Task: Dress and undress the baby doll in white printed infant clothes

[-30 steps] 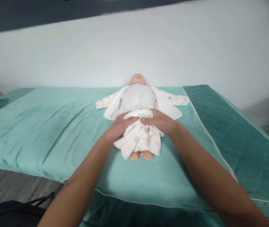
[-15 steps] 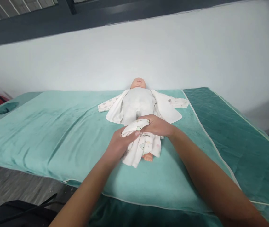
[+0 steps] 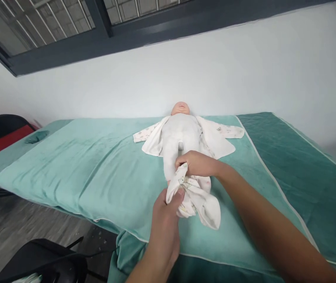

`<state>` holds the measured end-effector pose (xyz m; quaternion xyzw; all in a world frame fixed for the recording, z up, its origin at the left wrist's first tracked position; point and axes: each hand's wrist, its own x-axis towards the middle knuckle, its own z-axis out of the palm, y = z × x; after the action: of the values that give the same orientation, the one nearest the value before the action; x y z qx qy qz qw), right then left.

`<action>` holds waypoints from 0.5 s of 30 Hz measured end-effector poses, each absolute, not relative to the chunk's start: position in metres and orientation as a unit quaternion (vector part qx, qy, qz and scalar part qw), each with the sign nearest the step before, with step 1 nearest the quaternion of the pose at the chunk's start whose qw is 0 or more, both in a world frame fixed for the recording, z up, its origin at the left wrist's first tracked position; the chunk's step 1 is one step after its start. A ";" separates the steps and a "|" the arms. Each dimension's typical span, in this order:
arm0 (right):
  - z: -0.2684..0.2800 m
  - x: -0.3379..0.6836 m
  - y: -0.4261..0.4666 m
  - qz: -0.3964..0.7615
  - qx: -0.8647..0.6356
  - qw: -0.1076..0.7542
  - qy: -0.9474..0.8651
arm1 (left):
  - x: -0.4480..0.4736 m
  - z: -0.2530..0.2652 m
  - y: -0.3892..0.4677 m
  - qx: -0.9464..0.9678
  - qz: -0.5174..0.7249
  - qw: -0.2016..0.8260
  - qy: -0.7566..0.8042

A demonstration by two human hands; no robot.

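A baby doll [image 3: 180, 129] with a white cloth body lies on its back, legs toward me. An open white printed baby jacket [image 3: 222, 147] is spread beneath and beside it, sleeves stretched out to both sides. My left hand [image 3: 168, 212] grips bunched white printed baby trousers [image 3: 206, 206] near the doll's lower legs, thumb on top. My right hand [image 3: 199, 163] is closed on the upper edge of the same trousers, its fingers partly hidden, above the doll's legs. One loose end of the cloth hangs to the right. The doll's feet are mostly hidden behind cloth and hands.
The doll lies on a padded bed with a light green cover [image 3: 97, 157], against a white wall [image 3: 126, 86]. A darker green cover [image 3: 288, 157] lies at right. A black chair [image 3: 47, 259] stands at lower left, and a black-and-red chair [image 3: 5, 137] at far left.
My left hand has moved down and right, and the trousers are turned and more bunched, one leg swung right. My right hand has shifted slightly down. The camera view has tilted up and left.
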<state>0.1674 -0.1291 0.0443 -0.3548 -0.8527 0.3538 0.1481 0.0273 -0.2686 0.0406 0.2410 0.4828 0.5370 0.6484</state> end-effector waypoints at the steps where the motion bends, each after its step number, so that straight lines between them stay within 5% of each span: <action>1: 0.044 0.167 -0.129 0.347 -0.358 0.141 -0.855 | 0.028 0.037 -0.272 0.234 0.543 0.640 0.491; 15: 0.047 0.158 -0.134 0.268 -0.388 0.057 -0.880 | -0.008 -0.009 -0.283 0.253 0.568 0.522 0.584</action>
<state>0.1582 -0.1344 0.0468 -0.3876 -0.8800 0.2684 0.0574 -0.0081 -0.2835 -0.0095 0.2531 0.5836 0.5684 0.5218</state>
